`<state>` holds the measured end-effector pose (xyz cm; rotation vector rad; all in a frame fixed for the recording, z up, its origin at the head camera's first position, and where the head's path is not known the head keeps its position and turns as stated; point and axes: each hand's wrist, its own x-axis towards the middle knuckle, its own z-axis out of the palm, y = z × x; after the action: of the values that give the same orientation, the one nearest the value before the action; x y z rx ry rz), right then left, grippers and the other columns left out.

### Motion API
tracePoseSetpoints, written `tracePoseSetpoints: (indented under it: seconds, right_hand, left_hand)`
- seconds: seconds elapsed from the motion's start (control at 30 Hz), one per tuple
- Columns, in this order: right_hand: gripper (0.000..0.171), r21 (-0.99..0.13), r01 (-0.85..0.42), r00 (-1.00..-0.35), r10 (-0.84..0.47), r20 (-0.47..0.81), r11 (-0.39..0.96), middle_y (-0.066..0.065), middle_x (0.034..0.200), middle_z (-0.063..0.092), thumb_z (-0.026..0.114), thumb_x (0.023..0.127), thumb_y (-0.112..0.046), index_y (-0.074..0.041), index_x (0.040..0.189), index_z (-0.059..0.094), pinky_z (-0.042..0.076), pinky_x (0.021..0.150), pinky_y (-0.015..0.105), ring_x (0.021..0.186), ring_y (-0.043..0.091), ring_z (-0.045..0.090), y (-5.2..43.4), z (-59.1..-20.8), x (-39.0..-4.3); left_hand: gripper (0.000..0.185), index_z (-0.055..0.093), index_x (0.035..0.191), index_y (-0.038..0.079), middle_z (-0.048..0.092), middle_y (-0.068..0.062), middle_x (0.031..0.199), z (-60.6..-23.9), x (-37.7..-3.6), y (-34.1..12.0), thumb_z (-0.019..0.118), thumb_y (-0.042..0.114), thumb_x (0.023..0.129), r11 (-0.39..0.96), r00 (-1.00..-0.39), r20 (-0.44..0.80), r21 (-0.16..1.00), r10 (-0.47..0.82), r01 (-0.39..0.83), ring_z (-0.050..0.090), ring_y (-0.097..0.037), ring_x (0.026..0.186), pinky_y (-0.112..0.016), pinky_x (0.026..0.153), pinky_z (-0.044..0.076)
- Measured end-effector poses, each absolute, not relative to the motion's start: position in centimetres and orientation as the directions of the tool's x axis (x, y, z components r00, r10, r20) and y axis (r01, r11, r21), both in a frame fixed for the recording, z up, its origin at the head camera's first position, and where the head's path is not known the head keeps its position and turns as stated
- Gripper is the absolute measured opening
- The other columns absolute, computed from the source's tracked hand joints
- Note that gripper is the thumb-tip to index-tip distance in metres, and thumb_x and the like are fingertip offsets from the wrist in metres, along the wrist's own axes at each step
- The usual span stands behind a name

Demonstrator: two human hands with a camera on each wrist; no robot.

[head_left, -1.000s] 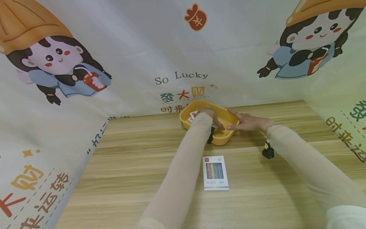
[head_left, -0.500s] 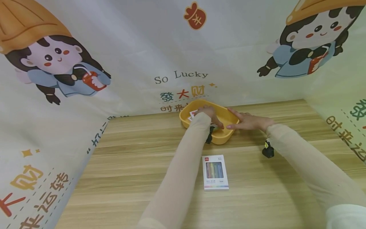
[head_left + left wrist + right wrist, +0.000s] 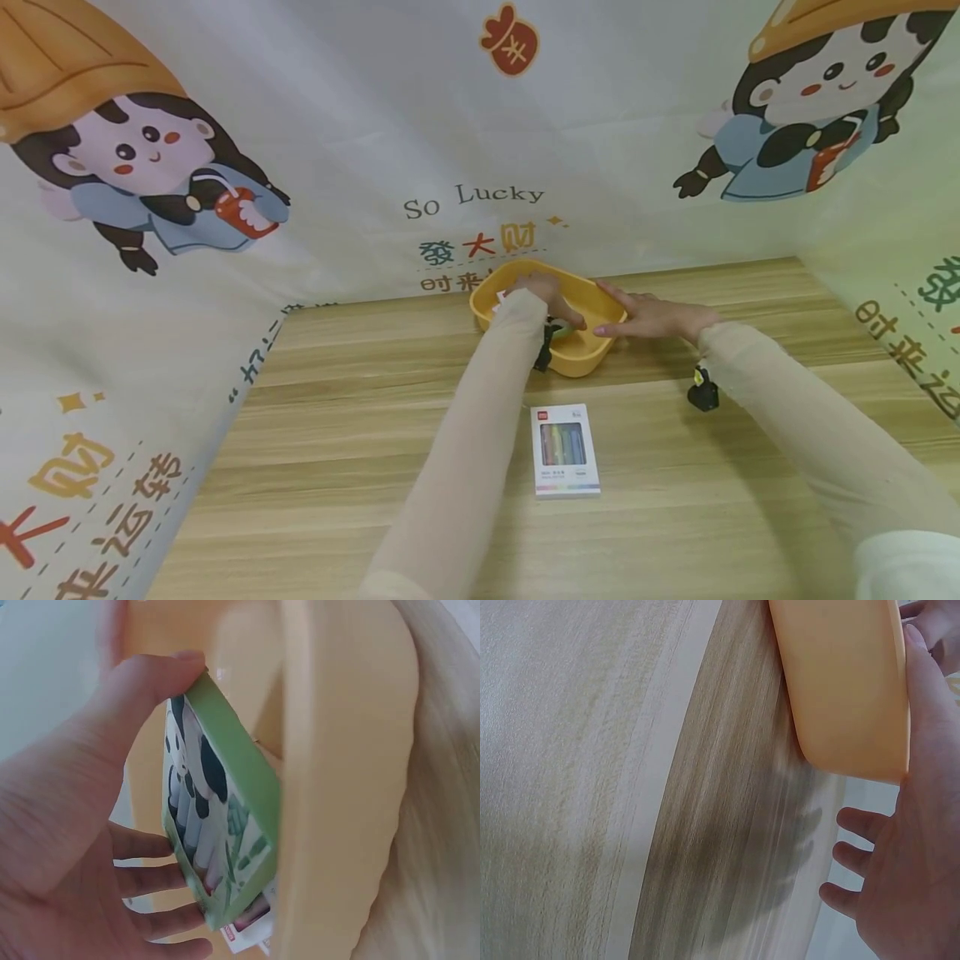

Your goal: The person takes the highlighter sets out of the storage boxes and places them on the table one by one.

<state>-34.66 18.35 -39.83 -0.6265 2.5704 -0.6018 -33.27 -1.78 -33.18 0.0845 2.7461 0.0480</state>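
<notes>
Both hands [image 3: 592, 308] at yellow tray [image 3: 592, 358] rim, seemingly bare tabletop [image 3: 337, 433] around.

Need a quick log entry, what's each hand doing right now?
Left hand: holding a green box in the yellow tray.
Right hand: open, thumb on the tray's rim.

one yellow tray [image 3: 592, 354], one green panda box [image 3: 225, 825], one white pen box [image 3: 566, 450], two hands [image 3: 543, 292]
</notes>
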Motion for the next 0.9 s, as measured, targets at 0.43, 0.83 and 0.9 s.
tracePoseSetpoints:
  seconds: [0.43,0.83,0.9]
  right_hand:
    - [0.098,-0.49,-0.321,-0.807,-0.505,-0.306,0.811,0.021,0.166,0.005,0.047,0.092,-0.069,-0.027,0.159,-0.011,0.009,0.115,0.077,0.148,0.056,0.009,18.2,-40.0,-34.8]
    - [0.098,-0.49,-0.313,-0.81,-0.498,-0.309,0.813,0.021,0.167,0.004,0.047,0.091,-0.07,-0.028,0.159,-0.011,0.011,0.113,0.078,0.148,0.057,0.009,18.0,-39.7,-34.4]
    - [0.098,-0.492,-0.312,-0.811,-0.498,-0.307,0.813,0.021,0.166,0.004,0.047,0.091,-0.069,-0.028,0.159,-0.011,0.011,0.113,0.078,0.148,0.057,0.009,18.1,-39.8,-34.5]
  left_hand:
    - [0.097,0.032,0.155,0.013,0.029,-0.012,0.161,-31.2,-33.1,-2.3,0.064,0.069,0.082,0.998,-0.92,-0.388,0.03,0.063,0.055,0.04,-0.026,0.142,-0.035,0.113,0.044]
    - [0.099,0.033,0.154,0.013,0.03,-0.013,0.162,-30.4,-33.2,-4.1,0.064,0.072,0.081,0.993,-0.925,-0.361,0.022,0.119,0.12,0.034,-0.03,0.147,-0.042,0.117,0.04]
    - [0.099,0.034,0.154,0.013,0.032,-0.013,0.161,-30.1,-33.2,-4.4,0.065,0.071,0.08,0.992,-0.926,-0.354,0.025,0.128,0.127,0.036,-0.03,0.146,-0.041,0.118,0.039]
